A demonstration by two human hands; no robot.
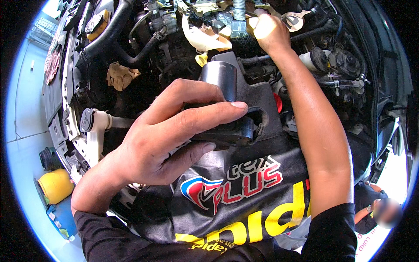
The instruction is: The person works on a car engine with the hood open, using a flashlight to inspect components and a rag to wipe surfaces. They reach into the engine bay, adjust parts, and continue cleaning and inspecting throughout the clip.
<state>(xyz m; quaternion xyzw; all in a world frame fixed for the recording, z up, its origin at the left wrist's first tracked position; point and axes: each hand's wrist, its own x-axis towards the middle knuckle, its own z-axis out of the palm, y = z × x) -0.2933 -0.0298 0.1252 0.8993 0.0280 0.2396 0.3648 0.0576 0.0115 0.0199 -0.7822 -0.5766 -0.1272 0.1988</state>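
My left hand [161, 131] is in the middle of the view, its fingers curled around a dark, glossy cylinder [220, 76]. A black, rounded part [238, 133] shows between the index finger and thumb; whether it belongs to the cylinder I cannot tell. Farther off, my right arm reaches into the engine bay. There my right hand [268, 32] is closed beside a ribbed metal part [238, 28], with a bright patch of light on it. What its fingers hold, if anything, is hidden. Behind the cylinder is a yellow-topped piece [201, 59], next to crumpled cream-coloured paper or cloth [203, 35].
A black printed fender cover [244, 192] drapes over the near edge. Left lie brown crumpled paper [122, 76], a white filler neck with black cap [89, 120] and a black hose [104, 35]. A white reservoir [312, 61] stands right. Another person [366, 205] is at lower right.
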